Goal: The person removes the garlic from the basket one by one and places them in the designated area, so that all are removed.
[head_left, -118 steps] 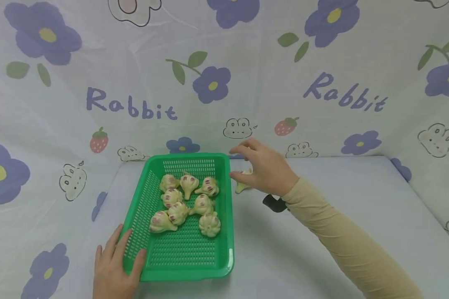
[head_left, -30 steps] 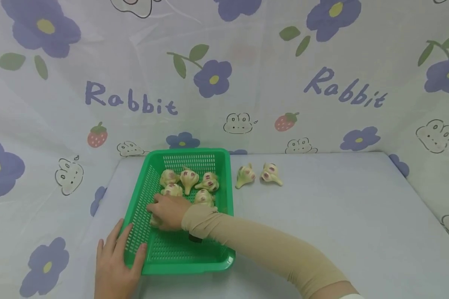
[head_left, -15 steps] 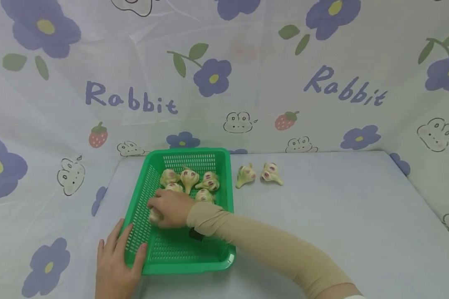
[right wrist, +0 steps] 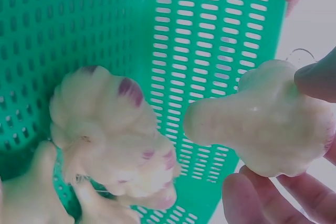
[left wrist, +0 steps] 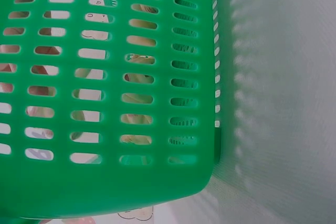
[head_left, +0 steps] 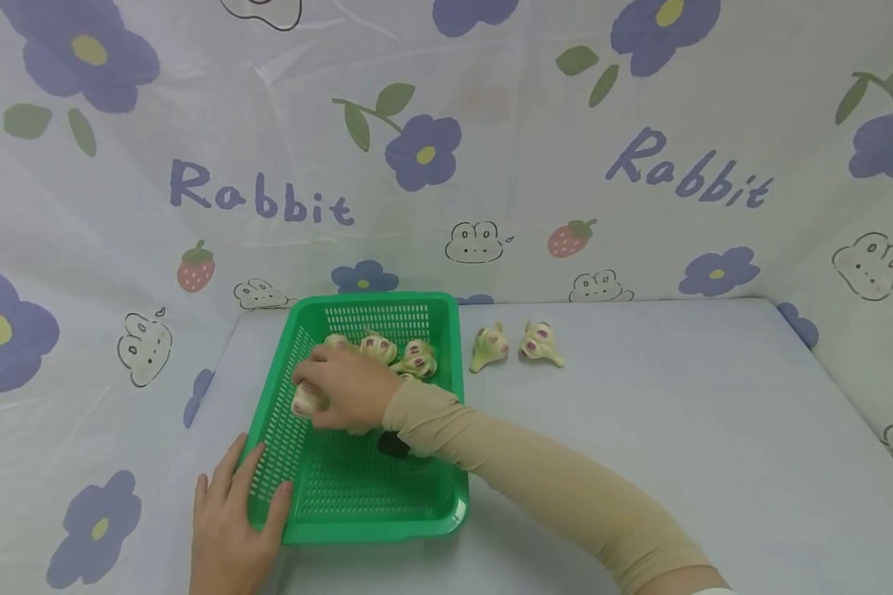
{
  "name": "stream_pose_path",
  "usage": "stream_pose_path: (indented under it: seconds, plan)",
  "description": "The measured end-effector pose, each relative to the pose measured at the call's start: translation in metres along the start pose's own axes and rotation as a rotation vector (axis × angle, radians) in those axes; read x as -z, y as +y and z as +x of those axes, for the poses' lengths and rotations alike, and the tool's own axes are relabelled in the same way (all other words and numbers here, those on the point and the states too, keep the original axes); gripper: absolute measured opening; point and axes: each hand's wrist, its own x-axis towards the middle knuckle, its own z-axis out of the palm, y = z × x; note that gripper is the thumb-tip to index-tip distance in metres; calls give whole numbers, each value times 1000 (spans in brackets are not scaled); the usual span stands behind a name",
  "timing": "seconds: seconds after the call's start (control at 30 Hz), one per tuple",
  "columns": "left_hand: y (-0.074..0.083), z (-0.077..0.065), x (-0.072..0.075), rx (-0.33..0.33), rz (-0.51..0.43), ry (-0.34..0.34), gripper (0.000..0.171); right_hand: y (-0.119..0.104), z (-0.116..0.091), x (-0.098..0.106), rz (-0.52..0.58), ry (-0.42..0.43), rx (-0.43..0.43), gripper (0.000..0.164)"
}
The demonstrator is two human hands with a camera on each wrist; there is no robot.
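Observation:
My right hand (head_left: 353,384) pinches a garlic bulb (head_left: 307,402) between thumb and fingers, raised inside the left part of the green basket (head_left: 372,530). In the right wrist view the held garlic bulb (right wrist: 262,121) lies sideways, its stem pointing at other bulbs (right wrist: 105,124) below. Several garlic bulbs (head_left: 419,359) sit at the basket's back; my hand and sleeve hide some. My left hand (head_left: 231,529) rests on the near left corner of the basket, fingers fairly straight on the rim. The left wrist view shows mostly the basket's slotted wall (left wrist: 113,177).
Two garlic bulbs, one (head_left: 489,346) close to the basket and another (head_left: 541,344) to its right, lie on the white-covered table (head_left: 640,430). A cloth printed with flowers and rabbits (head_left: 536,149) hangs behind. My right forearm sleeve (head_left: 536,479) crosses the basket's right rim.
From above the table at right, my right hand moved into the basket, then took and raised a garlic bulb, shifting backward. A second bulb now shows on the table. My left hand stayed put.

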Motion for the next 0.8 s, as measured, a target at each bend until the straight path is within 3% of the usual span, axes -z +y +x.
stream_pose_path:
  seconds: [0.33, 0.8]
  plan:
    - [2, 1, 1, 7, -3, 1, 57, 3, -6, 13, 65, 28, -9, 50]
    - [5, 1, 3, 41, 19, -31, 58, 22, -41, 32, 118, 98, -75, 50]
